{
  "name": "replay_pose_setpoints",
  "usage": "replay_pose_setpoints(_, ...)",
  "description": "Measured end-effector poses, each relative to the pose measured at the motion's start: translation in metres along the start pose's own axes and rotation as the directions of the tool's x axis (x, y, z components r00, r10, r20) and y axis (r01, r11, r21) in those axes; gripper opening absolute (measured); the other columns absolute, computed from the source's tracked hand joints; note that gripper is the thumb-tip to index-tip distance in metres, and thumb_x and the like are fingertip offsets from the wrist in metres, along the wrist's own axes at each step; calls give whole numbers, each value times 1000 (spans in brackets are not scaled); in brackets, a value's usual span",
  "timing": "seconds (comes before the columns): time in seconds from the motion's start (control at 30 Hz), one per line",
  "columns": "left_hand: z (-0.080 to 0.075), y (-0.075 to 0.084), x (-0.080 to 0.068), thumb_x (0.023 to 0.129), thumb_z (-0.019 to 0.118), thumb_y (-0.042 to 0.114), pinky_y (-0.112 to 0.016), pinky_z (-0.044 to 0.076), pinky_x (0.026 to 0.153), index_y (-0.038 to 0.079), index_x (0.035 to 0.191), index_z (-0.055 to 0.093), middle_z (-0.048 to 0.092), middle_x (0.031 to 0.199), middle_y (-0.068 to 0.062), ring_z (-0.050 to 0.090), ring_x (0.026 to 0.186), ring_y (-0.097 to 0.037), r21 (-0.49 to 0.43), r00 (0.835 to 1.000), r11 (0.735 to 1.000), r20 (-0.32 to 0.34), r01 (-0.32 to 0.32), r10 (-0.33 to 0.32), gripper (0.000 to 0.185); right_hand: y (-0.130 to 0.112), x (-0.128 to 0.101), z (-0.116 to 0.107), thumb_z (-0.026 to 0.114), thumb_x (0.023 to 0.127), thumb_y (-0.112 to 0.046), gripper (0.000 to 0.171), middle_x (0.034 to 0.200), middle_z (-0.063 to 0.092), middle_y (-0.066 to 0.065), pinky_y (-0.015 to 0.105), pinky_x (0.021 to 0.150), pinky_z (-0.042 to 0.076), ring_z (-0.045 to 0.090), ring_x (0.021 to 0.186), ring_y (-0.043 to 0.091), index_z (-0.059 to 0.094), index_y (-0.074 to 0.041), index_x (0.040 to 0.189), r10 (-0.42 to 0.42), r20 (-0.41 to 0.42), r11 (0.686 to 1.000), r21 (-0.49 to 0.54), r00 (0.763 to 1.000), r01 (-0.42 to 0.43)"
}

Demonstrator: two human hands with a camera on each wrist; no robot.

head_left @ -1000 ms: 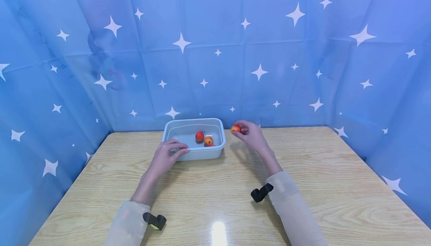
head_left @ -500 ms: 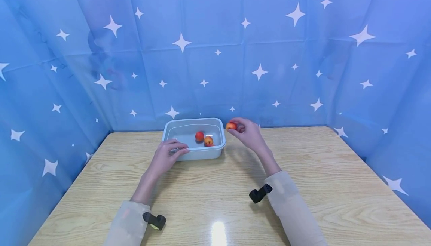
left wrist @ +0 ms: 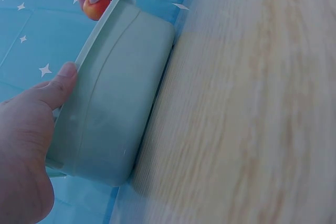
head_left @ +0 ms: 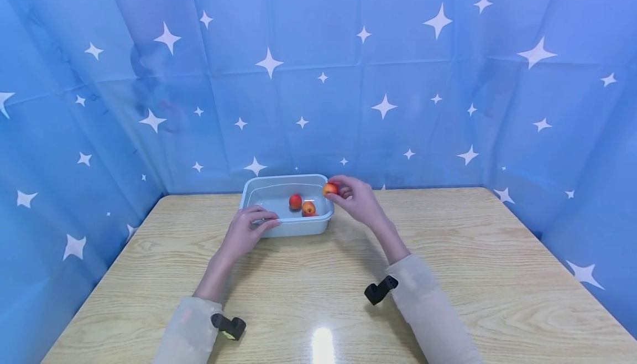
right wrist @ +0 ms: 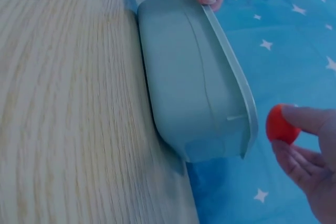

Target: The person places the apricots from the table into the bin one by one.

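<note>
A pale blue-green plastic box (head_left: 293, 228), open at the top, stands on the table. My left hand (head_left: 250, 232) pinches its near rim toward the left, thumb outside in the left wrist view. Over the box's right rim, my right hand (head_left: 359, 200) holds a small round red-and-yellow fruit (head_left: 330, 189) between thumb and fingertips. The right wrist view shows this fruit (right wrist: 281, 124) beside the rim. Inside the box lie a red fruit (head_left: 295, 202) and a yellow-orange one (head_left: 308, 207) with a dark dimple. Another red fruit (head_left: 309, 214) shows partly behind the near rim.
The light wood-grain table (head_left: 298, 286) reaches back to a blue curtain (head_left: 328, 98) with white stars, close behind the box. Curtain also hangs at both sides. A small black camera (head_left: 229, 326) sits on the left sleeve, and another camera (head_left: 381, 290) on the right one.
My right hand has moved left with the fruit, from beside the box to over its right rim. The left hand and the box have stayed put.
</note>
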State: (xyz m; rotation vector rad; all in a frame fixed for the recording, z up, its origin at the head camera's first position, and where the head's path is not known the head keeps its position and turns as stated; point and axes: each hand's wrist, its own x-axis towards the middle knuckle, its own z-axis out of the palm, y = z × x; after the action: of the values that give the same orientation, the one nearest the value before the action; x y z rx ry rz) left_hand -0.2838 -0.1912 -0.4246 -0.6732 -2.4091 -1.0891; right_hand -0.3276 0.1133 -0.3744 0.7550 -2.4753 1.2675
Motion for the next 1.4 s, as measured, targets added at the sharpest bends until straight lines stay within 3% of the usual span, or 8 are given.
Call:
replay_pose_setpoints(0.4, 0, 0, 0, 90, 78, 22, -45, 43, 91, 11, 101, 81, 71, 92, 5, 61, 94, -19, 2, 1000, 1000, 3, 19, -19, 15, -8, -1, 10, 75, 94, -20, 37, 113, 71, 6, 35, 83, 57, 68, 92, 21, 68, -9, 128, -44, 56, 999, 8, 997, 44)
replay_pose_setpoints(0.7, 0, 0, 0, 90, 78, 20, -43, 46, 87, 11, 100, 81, 70, 90, 6, 62, 91, -18, 5, 1000, 1000, -2, 3, -3, 14, -10, -1, 16, 73, 95, -17, 42, 114, 69, 11, 35, 87, 57, 70, 97, 23, 64, -7, 135, -66, 71, 998, 20, 995, 65)
replay_pose_setpoints(1.03, 1, 1, 2, 89, 79, 21, -43, 50, 87, 10, 102, 80, 72, 93, 3, 63, 92, -18, 7, 1000, 1000, -1, 3, -3, 17, -16, -3, 9, 72, 96, -16, 40, 113, 69, 12, 36, 88, 56, 69, 98, 23, 63, -4, 134, -79, 52, 997, 12, 996, 78)
replay_pose_setpoints(1.27, -1, 3, 1, 88, 80, 24, -45, 48, 91, 14, 103, 80, 72, 99, 2, 61, 100, -21, 7, 999, 999, 2, 53, -53, 18, -17, -6, 1, 72, 96, -15, 40, 112, 70, 14, 35, 89, 56, 69, 99, 23, 64, -3, 133, -74, 45, 997, 26, 996, 73)
replay_pose_setpoints(1.4, -1, 4, 1, 89, 80, 24, -45, 47, 89, 12, 103, 80, 71, 99, 2, 60, 98, -21, 7, 999, 999, 9, 49, -49, 18, -15, -8, -3, 72, 96, -13, 38, 110, 69, 17, 35, 89, 56, 69, 98, 24, 64, -1, 131, -75, 28, 997, 29, 997, 74)
